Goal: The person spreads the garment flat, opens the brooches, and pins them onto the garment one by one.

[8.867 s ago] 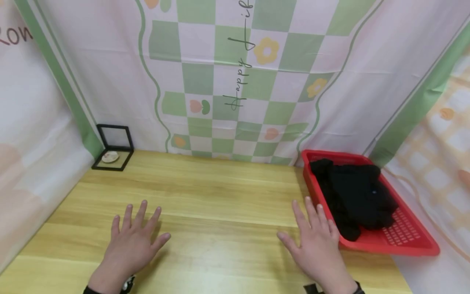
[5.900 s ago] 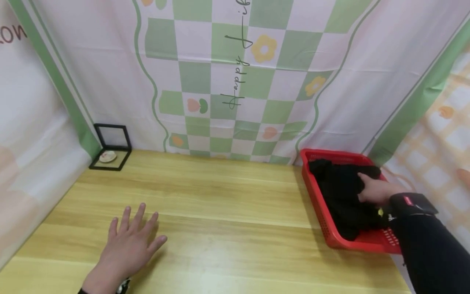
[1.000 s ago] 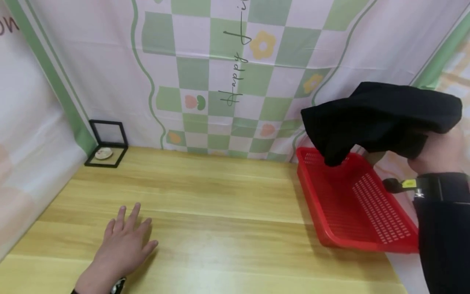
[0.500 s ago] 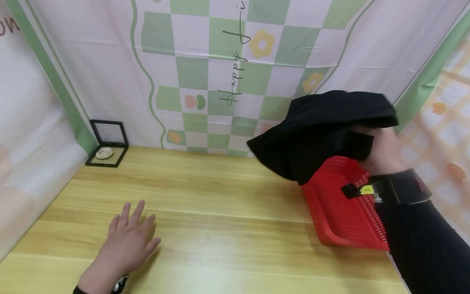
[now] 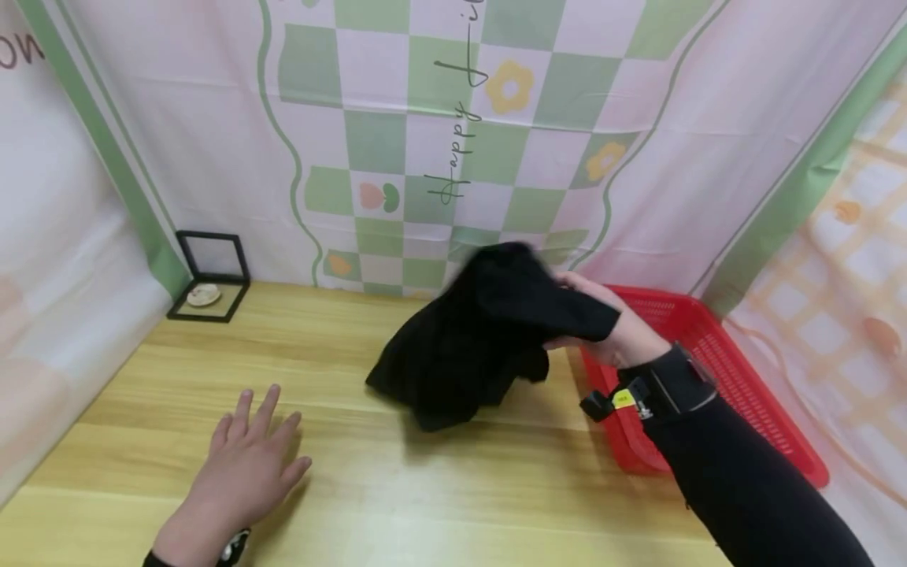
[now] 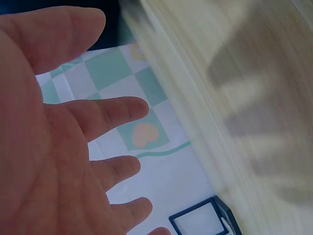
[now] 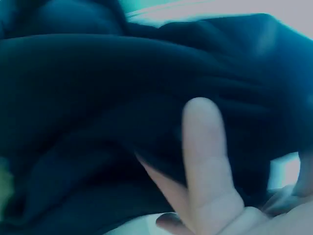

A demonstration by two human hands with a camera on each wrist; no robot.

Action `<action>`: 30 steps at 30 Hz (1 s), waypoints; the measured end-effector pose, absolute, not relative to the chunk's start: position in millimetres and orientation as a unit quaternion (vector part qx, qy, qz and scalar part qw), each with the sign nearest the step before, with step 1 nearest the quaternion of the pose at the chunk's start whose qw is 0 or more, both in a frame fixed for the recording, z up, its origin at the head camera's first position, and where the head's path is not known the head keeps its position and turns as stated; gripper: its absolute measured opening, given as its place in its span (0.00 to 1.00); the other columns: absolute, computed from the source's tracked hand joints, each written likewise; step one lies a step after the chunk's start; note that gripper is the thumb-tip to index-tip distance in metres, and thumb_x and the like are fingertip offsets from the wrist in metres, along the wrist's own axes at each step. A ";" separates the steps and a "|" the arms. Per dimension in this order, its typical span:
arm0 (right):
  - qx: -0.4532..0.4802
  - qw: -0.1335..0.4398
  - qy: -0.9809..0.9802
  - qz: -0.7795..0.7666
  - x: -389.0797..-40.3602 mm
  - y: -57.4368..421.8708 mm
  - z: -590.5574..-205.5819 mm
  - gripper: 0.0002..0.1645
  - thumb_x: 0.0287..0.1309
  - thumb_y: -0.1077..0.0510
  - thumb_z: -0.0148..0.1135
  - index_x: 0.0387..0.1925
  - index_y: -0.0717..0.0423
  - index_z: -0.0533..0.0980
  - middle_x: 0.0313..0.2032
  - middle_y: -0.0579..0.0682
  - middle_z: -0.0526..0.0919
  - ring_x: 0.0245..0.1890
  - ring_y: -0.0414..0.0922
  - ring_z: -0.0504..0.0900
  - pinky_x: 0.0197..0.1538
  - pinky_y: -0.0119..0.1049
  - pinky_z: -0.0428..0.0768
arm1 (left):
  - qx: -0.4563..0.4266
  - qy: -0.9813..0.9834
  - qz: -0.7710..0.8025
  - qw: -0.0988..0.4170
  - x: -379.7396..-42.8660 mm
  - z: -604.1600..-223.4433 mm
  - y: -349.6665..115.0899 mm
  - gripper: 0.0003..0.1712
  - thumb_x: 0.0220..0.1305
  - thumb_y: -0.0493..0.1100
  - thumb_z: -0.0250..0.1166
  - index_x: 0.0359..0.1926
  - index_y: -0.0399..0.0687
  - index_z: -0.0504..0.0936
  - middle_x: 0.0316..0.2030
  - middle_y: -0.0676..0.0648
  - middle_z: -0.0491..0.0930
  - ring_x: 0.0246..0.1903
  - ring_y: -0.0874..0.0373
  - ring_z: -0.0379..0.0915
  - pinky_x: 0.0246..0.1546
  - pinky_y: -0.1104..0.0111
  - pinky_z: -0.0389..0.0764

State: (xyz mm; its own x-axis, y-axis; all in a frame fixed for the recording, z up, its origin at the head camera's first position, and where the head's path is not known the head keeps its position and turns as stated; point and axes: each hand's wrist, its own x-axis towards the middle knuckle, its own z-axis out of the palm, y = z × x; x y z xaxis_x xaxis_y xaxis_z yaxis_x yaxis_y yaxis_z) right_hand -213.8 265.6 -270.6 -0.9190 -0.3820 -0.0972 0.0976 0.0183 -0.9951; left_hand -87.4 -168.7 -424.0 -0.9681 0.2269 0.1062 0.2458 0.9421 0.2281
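Note:
In the head view, my right hand (image 5: pixel 602 319) grips a crumpled black garment (image 5: pixel 468 346) over the middle of the wooden table. Its loose end hangs to the left, with a shadow on the wood below it. Dark cloth (image 7: pixel 98 98) fills most of the right wrist view, and one finger lies straight against it; folds hide part of the hand. My left hand (image 5: pixel 244 468) is at the table's left front, palm down with spread fingers, holding nothing. The left wrist view shows its palm (image 6: pixel 29 137) and finger shadows on the wood.
A red perforated basket (image 5: pixel 765 402) stands at the table's right edge, partly behind my right arm. At the back left corner is an open black frame (image 5: pixel 244 264) with a small pale round item (image 5: pixel 204 295) on its lower half. Patterned curtains (image 5: pixel 510 157) enclose the table.
The black garment has come out of the basket in my right hand and moved left and down to the table's middle. The left hand has barely moved.

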 end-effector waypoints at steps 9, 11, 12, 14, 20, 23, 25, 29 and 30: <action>-0.080 0.172 0.842 -0.505 -213.2 228.9 -312.6 0.37 0.71 0.58 0.57 0.74 0.61 0.55 0.69 0.69 0.59 0.57 0.64 0.76 0.56 0.52 0.77 | -0.136 -0.983 -0.118 0.041 -90.5 -425.1 -164.4 0.36 0.64 0.59 0.66 0.66 0.42 0.75 0.73 0.30 0.50 0.70 0.25 0.37 0.63 0.31 0.45; -0.122 0.159 0.894 -0.401 -208.4 220.6 -323.4 0.38 0.65 0.54 0.63 0.73 0.57 0.60 0.65 0.68 0.66 0.56 0.62 0.76 0.57 0.54 0.75 | -0.147 -0.981 -0.118 0.043 -92.9 -423.1 -162.7 0.36 0.64 0.59 0.66 0.66 0.42 0.75 0.73 0.30 0.50 0.71 0.26 0.36 0.64 0.32 0.45; -0.140 0.157 0.914 -0.348 -205.7 216.4 -329.4 0.40 0.63 0.52 0.66 0.72 0.55 0.62 0.65 0.66 0.68 0.58 0.61 0.74 0.59 0.55 0.73 | -0.154 -0.980 -0.118 0.044 -94.7 -422.0 -161.6 0.37 0.64 0.58 0.66 0.67 0.42 0.74 0.74 0.31 0.50 0.71 0.27 0.36 0.64 0.32 0.45; -0.165 0.161 0.941 -0.247 -200.3 207.8 -342.2 0.46 0.56 0.49 0.71 0.73 0.50 0.62 0.63 0.64 0.72 0.63 0.62 0.70 0.62 0.57 0.69 | -0.171 -0.977 -0.116 0.044 -98.9 -418.6 -158.1 0.37 0.65 0.58 0.66 0.68 0.43 0.73 0.74 0.32 0.50 0.71 0.28 0.37 0.64 0.33 0.47; -0.177 0.197 0.958 -0.112 -192.7 189.5 -389.7 0.64 0.45 0.47 0.80 0.78 0.46 0.51 0.53 0.64 0.79 0.53 0.55 0.78 0.55 0.51 0.75 | -0.242 -0.963 -0.108 0.055 -111.1 -403.6 -135.2 0.37 0.65 0.55 0.66 0.70 0.45 0.71 0.72 0.33 0.57 0.70 0.30 0.48 0.61 0.35 0.58; -0.184 0.167 0.964 -0.094 -194.1 187.6 -404.8 0.64 0.47 0.50 0.79 0.78 0.49 0.50 0.43 0.59 0.80 0.34 0.46 0.79 0.43 0.46 0.79 | -0.275 -0.955 -0.101 0.051 -117.0 -400.0 -118.7 0.36 0.66 0.54 0.66 0.71 0.45 0.70 0.71 0.35 0.59 0.68 0.32 0.54 0.60 0.37 0.63; -0.195 0.130 0.968 -0.094 -197.3 189.5 -411.0 0.56 0.51 0.53 0.77 0.75 0.52 0.54 0.34 0.53 0.80 0.28 0.43 0.76 0.38 0.44 0.78 | -0.297 -0.949 -0.097 0.038 -120.2 -399.9 -107.2 0.36 0.66 0.53 0.65 0.71 0.46 0.69 0.72 0.36 0.59 0.68 0.33 0.56 0.61 0.38 0.64; -0.196 0.052 0.967 -0.152 -207.5 195.9 -409.1 0.30 0.58 0.60 0.69 0.62 0.52 0.70 0.30 0.49 0.82 0.30 0.44 0.78 0.40 0.44 0.79 | -0.344 -0.935 -0.082 0.023 -124.9 -404.1 -84.5 0.36 0.66 0.52 0.65 0.71 0.47 0.70 0.71 0.37 0.61 0.68 0.36 0.58 0.60 0.41 0.66; -0.192 0.037 0.964 -0.181 -210.2 197.9 -406.3 0.24 0.59 0.60 0.67 0.57 0.52 0.72 0.32 0.50 0.83 0.33 0.45 0.78 0.41 0.45 0.79 | -0.354 -0.932 -0.077 0.022 -125.4 -405.3 -79.5 0.36 0.66 0.52 0.65 0.72 0.48 0.69 0.71 0.37 0.61 0.68 0.36 0.58 0.60 0.42 0.66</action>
State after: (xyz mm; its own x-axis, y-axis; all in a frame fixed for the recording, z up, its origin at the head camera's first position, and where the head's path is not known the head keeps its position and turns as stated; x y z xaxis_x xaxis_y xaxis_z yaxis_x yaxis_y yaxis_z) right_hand -210.2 197.9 -406.3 -0.9237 -0.3831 -0.0012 -0.3565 0.8608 -0.3634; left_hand -125.4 -79.5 -405.3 -0.7485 0.6561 0.0962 0.6630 0.7377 0.1269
